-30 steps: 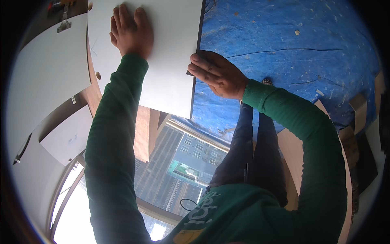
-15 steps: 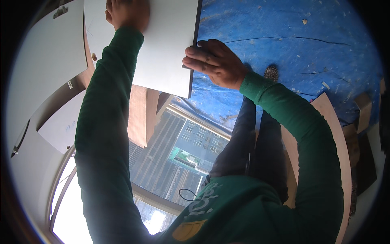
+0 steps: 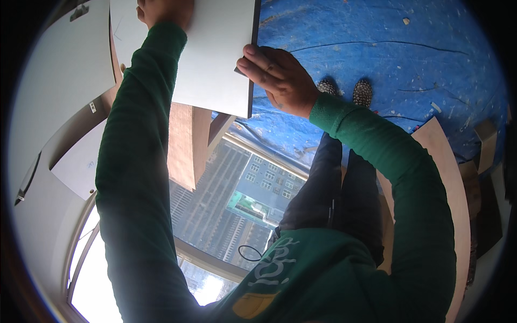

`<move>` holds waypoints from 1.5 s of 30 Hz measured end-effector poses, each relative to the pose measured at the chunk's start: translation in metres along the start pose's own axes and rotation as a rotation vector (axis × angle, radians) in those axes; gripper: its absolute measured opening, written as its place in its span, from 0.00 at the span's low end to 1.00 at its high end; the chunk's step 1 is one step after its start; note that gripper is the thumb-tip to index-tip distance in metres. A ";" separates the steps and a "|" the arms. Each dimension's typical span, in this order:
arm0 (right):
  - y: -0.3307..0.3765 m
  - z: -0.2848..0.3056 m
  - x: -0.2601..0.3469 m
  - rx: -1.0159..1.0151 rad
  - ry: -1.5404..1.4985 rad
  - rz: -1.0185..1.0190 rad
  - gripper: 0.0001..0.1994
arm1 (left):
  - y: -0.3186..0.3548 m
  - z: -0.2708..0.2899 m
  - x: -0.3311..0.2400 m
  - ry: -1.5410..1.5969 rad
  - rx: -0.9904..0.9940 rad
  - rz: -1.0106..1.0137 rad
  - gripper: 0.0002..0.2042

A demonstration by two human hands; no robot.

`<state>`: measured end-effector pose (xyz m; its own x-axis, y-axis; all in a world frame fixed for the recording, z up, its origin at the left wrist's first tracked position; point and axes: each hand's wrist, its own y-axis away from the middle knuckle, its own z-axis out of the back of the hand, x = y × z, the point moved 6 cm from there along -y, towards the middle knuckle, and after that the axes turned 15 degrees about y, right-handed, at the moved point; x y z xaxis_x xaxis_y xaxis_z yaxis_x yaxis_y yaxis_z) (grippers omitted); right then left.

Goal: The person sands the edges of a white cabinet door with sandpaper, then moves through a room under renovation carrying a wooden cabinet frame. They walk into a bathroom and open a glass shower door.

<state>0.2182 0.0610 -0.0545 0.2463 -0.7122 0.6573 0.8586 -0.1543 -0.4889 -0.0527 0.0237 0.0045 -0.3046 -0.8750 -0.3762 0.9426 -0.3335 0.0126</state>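
A white panel (image 3: 218, 64) with a dark edge extends past the top of the picture. On its face, at the top left, rests my left hand (image 3: 167, 12); its bent fingers are partly cut off by the picture's rim, so their grip cannot be told. At the panel's right edge is my right hand (image 3: 283, 78), closed, with two fingers over the top face and the others below. Under those fingertips a small dark flat piece (image 3: 238, 71) pokes out, pressed against the edge; its kind is unclear.
Beneath the panel stand wooden parts (image 3: 183, 145). Other white panels (image 3: 64, 70) stand at left. Below is a window (image 3: 215, 215) with buildings outside. Blue sheeting (image 3: 366, 32) covers the floor under my feet. A curved wooden board (image 3: 447, 177) and cardboard scraps (image 3: 486, 142) lie at right.
My right hand has slid a little farther along the panel's edge, away from its near corner. Both hands and the panel sit slightly higher and farther left in view. Both shoes now show.
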 end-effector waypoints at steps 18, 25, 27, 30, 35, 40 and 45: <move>0.006 0.001 -0.004 0.064 0.015 0.044 0.36 | 0.000 0.000 -0.001 0.008 0.003 -0.004 0.33; 0.030 -0.006 0.023 0.110 -0.151 -0.014 0.37 | 0.004 -0.002 -0.010 0.050 0.024 0.003 0.34; 0.040 -0.002 0.032 0.286 -0.143 0.068 0.35 | -0.001 -0.001 0.004 -0.032 0.017 -0.021 0.33; -0.007 0.011 -0.015 0.119 0.020 0.079 0.37 | 0.004 0.000 -0.010 0.038 0.015 0.041 0.33; -0.084 0.031 -0.081 -0.096 0.292 -0.013 0.44 | 0.002 0.000 -0.008 0.014 0.011 0.015 0.33; 0.016 0.014 0.022 0.242 -0.134 0.020 0.34 | 0.007 -0.001 -0.014 0.024 0.036 0.038 0.33; -0.019 0.026 -0.017 0.239 0.169 0.110 0.34 | 0.002 0.002 -0.005 -0.008 0.004 0.003 0.33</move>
<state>0.2096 0.0942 -0.0418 0.2824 -0.8228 0.4933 0.9174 0.0812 -0.3897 -0.0499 0.0263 0.0085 -0.3028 -0.8788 -0.3689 0.9431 -0.3321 0.0171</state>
